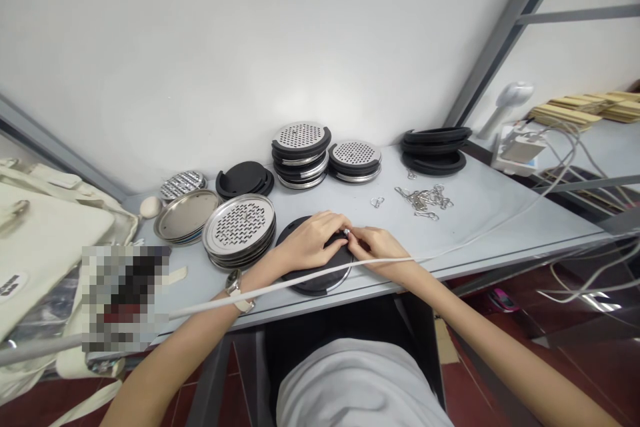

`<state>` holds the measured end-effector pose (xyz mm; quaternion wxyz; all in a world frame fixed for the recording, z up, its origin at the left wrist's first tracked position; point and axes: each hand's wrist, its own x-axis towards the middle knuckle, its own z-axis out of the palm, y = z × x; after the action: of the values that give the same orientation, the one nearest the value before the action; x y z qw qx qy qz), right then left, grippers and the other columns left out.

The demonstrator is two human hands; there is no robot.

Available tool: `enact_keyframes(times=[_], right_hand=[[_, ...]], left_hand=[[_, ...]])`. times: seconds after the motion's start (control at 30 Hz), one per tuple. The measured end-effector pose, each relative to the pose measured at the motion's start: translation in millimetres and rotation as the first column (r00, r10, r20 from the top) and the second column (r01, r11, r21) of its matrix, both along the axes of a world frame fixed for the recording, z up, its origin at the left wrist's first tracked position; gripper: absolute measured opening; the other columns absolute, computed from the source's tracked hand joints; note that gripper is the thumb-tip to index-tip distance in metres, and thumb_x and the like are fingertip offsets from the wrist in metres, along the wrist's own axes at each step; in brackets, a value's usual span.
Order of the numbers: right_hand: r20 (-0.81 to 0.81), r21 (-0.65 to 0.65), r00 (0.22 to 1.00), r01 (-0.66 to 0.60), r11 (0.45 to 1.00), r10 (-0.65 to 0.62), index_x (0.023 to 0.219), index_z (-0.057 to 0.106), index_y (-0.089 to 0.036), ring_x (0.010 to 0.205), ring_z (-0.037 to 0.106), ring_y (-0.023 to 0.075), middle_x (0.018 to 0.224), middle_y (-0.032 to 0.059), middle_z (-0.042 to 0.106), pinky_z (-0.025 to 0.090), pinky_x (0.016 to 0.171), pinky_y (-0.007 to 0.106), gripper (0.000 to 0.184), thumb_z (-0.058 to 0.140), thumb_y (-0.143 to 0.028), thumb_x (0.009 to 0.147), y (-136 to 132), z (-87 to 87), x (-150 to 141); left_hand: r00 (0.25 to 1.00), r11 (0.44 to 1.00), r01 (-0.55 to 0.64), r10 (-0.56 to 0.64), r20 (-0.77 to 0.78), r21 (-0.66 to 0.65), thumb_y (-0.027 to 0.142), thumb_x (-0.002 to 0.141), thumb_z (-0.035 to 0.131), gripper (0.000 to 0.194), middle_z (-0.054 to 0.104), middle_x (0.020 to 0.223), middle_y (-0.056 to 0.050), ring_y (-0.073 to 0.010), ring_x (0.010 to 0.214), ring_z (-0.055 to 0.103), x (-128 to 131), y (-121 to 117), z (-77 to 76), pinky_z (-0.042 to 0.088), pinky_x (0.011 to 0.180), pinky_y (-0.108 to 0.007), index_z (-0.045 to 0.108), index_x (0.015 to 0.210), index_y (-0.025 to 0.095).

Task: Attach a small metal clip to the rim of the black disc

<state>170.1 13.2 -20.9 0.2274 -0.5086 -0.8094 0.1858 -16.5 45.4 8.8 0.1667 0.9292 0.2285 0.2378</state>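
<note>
Together, both hands point(306, 240) pinch a small metal fitting point(346, 232).

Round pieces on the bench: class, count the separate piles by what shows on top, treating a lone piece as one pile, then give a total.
Perforated steel tops: 4
Plain steel tops: 1
Black tops: 3
Total: 8
</note>
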Motion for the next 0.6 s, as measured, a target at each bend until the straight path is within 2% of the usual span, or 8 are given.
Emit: enact_keyframes(times=[0.3,0.6], right_hand=[[-0.004,0.002,1.000,0.011,1.000,-0.011,0.102,0.061,-0.013,0.062,0.058,0.0151,0.078,0.0079,0.067,0.039,0.061,0.024,0.030,0.037,-0.026,0.091,-0.7,1.7,-0.9],[0.027,0.026,0.999,0.027,0.999,-0.028,0.102,0.062,-0.013,0.061,0.059,0.0151,0.077,0.0086,0.068,0.038,0.059,0.023,0.030,0.037,-0.025,0.091,-0.8,-0.1,-1.5]], left_hand=[[1.000,1.000,-0.004,0.004,-0.025,-0.013,0.012,0.086,0.050,0.019,0.058,0.100,-0.007,-0.0201,0.096,0.054,-0.2,0.0,0.2,0.044,0.088,-0.034,0.050,0.104,0.016],[1.000,1.000,0.001,-0.001,-0.013,-0.012,0.011,0.086,0.049,0.019,0.059,0.100,-0.007,-0.0201,0.095,0.054,0.0,-0.1,-0.5,0.044,0.087,-0.035,0.050,0.104,0.016]])
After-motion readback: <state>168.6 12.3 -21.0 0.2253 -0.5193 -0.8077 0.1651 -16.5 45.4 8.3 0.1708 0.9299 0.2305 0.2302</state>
